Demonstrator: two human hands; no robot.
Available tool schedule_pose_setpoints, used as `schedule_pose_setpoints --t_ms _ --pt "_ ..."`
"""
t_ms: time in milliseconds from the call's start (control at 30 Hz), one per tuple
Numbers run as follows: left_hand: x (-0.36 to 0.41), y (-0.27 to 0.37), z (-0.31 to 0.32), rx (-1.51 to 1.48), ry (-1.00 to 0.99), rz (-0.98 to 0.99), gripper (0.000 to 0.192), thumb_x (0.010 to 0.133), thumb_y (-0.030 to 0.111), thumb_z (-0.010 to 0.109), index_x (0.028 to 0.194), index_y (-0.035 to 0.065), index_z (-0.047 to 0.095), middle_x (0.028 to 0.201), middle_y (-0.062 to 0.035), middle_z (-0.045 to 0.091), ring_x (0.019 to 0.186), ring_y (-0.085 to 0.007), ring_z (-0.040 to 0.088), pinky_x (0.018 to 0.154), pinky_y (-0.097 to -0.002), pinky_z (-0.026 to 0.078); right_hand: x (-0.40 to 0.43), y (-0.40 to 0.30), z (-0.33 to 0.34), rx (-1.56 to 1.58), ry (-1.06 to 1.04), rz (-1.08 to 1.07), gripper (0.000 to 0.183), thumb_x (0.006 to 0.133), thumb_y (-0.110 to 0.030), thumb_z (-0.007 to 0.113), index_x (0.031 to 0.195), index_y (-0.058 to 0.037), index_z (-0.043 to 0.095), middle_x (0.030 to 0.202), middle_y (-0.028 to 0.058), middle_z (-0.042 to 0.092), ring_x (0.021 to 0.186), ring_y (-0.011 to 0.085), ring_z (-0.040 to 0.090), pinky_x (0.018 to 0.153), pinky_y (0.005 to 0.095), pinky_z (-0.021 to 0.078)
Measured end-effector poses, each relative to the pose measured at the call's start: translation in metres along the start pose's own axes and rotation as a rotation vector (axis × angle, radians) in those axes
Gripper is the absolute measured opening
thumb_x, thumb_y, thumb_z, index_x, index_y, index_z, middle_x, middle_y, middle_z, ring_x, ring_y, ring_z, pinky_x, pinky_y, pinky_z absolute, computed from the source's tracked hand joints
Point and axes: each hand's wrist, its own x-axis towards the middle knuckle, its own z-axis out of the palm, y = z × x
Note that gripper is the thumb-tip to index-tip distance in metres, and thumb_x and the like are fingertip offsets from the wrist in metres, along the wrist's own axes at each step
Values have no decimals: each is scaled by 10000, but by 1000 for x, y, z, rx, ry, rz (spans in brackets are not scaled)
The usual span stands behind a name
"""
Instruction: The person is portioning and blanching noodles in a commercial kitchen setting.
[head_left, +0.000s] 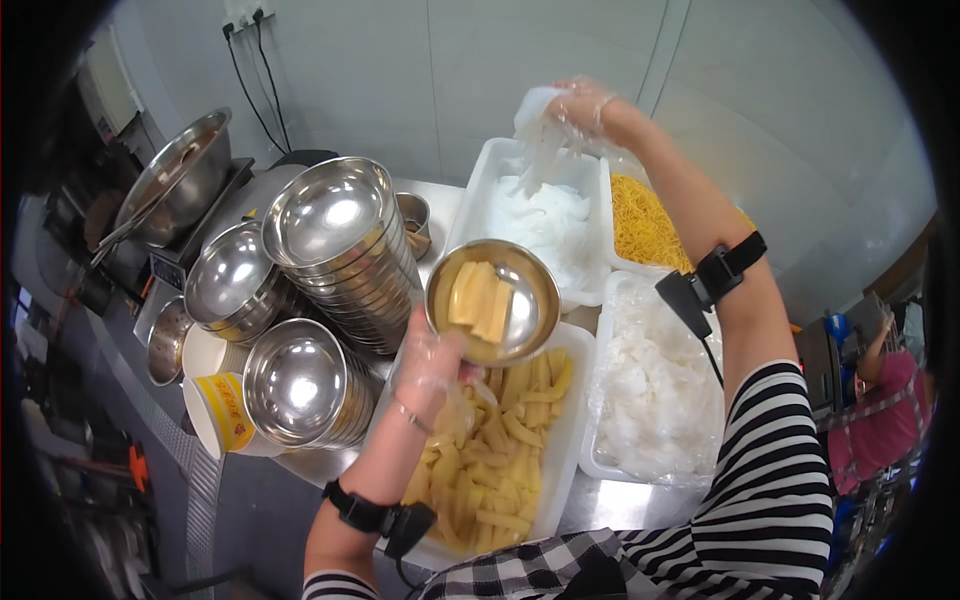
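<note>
In my gloved left hand (435, 352) is a steel bowl (536, 300), gripped by its near left rim. Several pale yellow strips (480, 300) lie side by side in it. My right hand (581, 109), in a clear plastic glove, lifts a clump of white noodles (541, 124). Strands hang from the clump towards the white plastic tub (474, 176) below, where more white noodles (544, 217) lie. Under the bowl stands a tub (574, 390) of yellow strips (487, 480). The right hand is slightly blurred.
Stacked steel bowls (337, 217) and paper tubs (225, 416) stand on the left. Behind them is a large steel basin (176, 180) with utensils. On the right are yellow noodles (645, 217) and a plastic-lined tub (596, 450) of white food. A person (877, 412) is at far right.
</note>
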Motion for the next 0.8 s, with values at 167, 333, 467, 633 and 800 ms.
schedule_pose_setpoints --t_ms 167,333,467,633,800 --pt "47 8 13 25 84 -58 447 675 -35 411 1097 35 284 781 -177 496 450 -212 499 334 -280 390 -41 -48 -22 327 -6 -42 495 667 -208 545 1127 -51 452 1023 131 518 879 207 525 727 285 454" --pt "55 9 31 3 170 -33 390 671 -43 417 1043 22 320 708 -171 508 433 -226 511 323 -294 408 -66 -21 22 -95 -530 -216 621 697 -239 596 1247 -119 335 1183 156 421 829 227 549 726 321 474" --pt "40 -2 34 -76 51 -59 420 658 -67 420 1052 37 323 716 -155 514 442 -221 506 339 -303 423 -78 9 -2 59 -702 -100 612 734 -215 558 1277 -145 285 1233 153 375 904 246 542 728 336 487" --pt "33 -12 33 -59 -24 0 499 644 -60 418 1125 54 345 826 -160 532 553 -252 552 370 -309 439 -50 120 -48 -365 -389 143 486 729 -158 528 1199 -127 407 1166 129 455 1014 224 486 739 327 472" --pt "34 -8 54 -134 -129 9 555 613 -70 388 1151 59 344 895 -161 530 632 -267 573 408 -313 453 -81 204 -33 -679 -242 171 443 702 -154 568 1136 -146 481 1120 120 491 1027 247 475 841 330 380"
